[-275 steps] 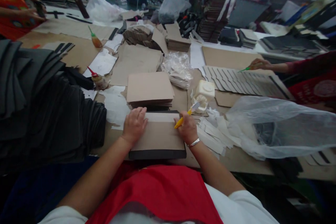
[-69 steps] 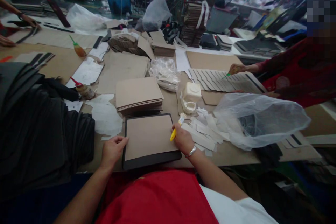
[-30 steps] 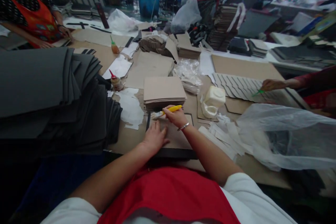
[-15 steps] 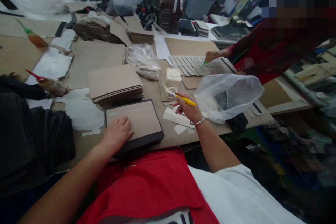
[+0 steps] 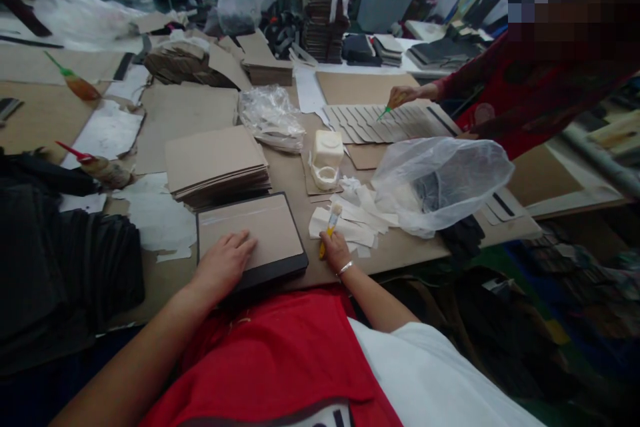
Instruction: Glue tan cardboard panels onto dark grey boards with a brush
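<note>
My left hand (image 5: 226, 263) lies flat, fingers stretched out, on a tan cardboard sheet (image 5: 270, 220) that rests on a dark-edged stack (image 5: 280, 269) in front of me. Along the sheet's far edge runs a pale shiny streak. To the right, my right hand (image 5: 336, 250) is closed round the yellow handle of a paintbrush (image 5: 332, 217), its bristles pointing up and away. Beneath that hand are white strips (image 5: 353, 230). Beyond them stands a cream plastic container (image 5: 327, 142) with a round opening, where pale stuff coats the rim.
A cardboard pile (image 5: 215, 160) sits behind the stack. Dark folded material (image 5: 75, 260) fills the left side, near a red-nozzled bottle (image 5: 100, 167). A clear plastic bag (image 5: 450, 180) lies at right. Across the table, a co-worker's hand (image 5: 403, 96) holds a green-tipped bottle over slatted boards (image 5: 360, 123).
My right hand has come back from the container toward me and left, turning the brush upright. The left hand stays on the cardboard sheet.
</note>
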A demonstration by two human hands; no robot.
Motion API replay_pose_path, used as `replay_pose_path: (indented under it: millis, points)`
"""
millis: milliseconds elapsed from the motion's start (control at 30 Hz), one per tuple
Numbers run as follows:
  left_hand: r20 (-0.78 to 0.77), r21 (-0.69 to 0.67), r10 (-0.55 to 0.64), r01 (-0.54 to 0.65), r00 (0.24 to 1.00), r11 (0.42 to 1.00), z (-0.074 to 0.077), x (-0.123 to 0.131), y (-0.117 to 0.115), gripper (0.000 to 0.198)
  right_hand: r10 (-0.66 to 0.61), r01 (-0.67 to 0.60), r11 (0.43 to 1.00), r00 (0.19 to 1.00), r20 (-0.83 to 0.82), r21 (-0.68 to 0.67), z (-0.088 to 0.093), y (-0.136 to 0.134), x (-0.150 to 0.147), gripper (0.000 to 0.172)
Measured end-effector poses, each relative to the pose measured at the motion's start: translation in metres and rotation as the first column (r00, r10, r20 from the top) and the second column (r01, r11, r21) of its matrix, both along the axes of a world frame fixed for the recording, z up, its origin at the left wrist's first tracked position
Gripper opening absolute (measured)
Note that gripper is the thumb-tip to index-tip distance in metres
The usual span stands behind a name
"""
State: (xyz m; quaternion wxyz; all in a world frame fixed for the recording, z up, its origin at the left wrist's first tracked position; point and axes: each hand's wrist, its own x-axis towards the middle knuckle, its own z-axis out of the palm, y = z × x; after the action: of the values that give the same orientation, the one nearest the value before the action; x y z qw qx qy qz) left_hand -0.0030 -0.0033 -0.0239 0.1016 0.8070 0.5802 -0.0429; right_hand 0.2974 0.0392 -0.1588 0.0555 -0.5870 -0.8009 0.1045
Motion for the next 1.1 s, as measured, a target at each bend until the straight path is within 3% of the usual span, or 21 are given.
replay_pose_path:
  millis: [167,233,367,433,500,600,700,767,833,900,1000,1100]
  points:
    - [0.065,-0.019,0.048,-0.047,0.997,0.999,-0.002,0.001,-0.003,0.04,-0.016,0.016,0.996,1.0,-0.007,0.086,0.009,0.005,0.006,0.03]
    - [0.096,-0.064,0.051,-0.045,0.994,0.997,0.001,-0.001,0.0,0.04,-0.095,0.108,0.987,0.99,-0.106,0.118,0.016,0.01,0.009,0.029]
    - [0.135,-0.16,0.061,-0.039,0.989,0.986,0.022,-0.002,0.012,0.045,-0.312,0.352,0.936,0.826,-0.47,-0.003,0.048,0.022,0.014,0.022]
    - [0.19,-0.12,0.088,-0.066,0.978,0.991,0.034,0.004,0.022,0.046,-0.32,0.355,0.933,0.75,-0.578,-0.056,0.069,0.028,0.014,0.024]
    - [0.344,-0.062,0.098,-0.081,0.934,0.995,0.042,0.017,0.034,0.048,-0.278,0.314,0.947,0.694,-0.664,-0.068,0.091,0.032,0.011,0.028]
    - [0.64,-0.093,0.13,-0.091,0.758,0.991,0.045,0.049,0.055,0.057,-0.204,0.218,0.973,0.652,-0.73,-0.077,0.121,0.032,0.004,0.031]
    - [0.805,-0.246,0.229,-0.043,0.547,0.968,0.043,0.087,0.076,0.072,-0.143,0.109,0.99,0.651,-0.746,-0.094,0.143,0.028,-0.002,0.03]
    - [0.841,-0.381,0.332,0.032,0.427,0.924,0.041,0.108,0.086,0.062,-0.119,0.073,0.993,0.655,-0.746,-0.093,0.151,0.027,-0.005,0.03]
    - [0.839,-0.492,0.455,0.058,0.298,0.869,0.039,0.12,0.089,0.033,-0.113,0.08,0.994,0.647,-0.754,-0.081,0.154,0.027,-0.009,0.03]
    - [0.819,-0.569,0.563,0.024,0.11,0.822,0.037,0.121,0.088,0.01,-0.118,0.088,0.993,0.618,-0.777,-0.081,0.153,0.027,-0.014,0.032]
    - [0.729,-0.674,0.657,-0.036,-0.192,0.738,0.033,0.104,0.081,0.009,-0.111,0.075,0.994,0.634,-0.765,-0.082,0.15,0.024,-0.023,0.036]
    - [0.654,-0.74,0.676,-0.102,-0.339,0.665,0.025,0.08,0.074,0.014,-0.078,0.065,0.997,0.723,-0.686,-0.045,0.148,0.023,-0.028,0.03]
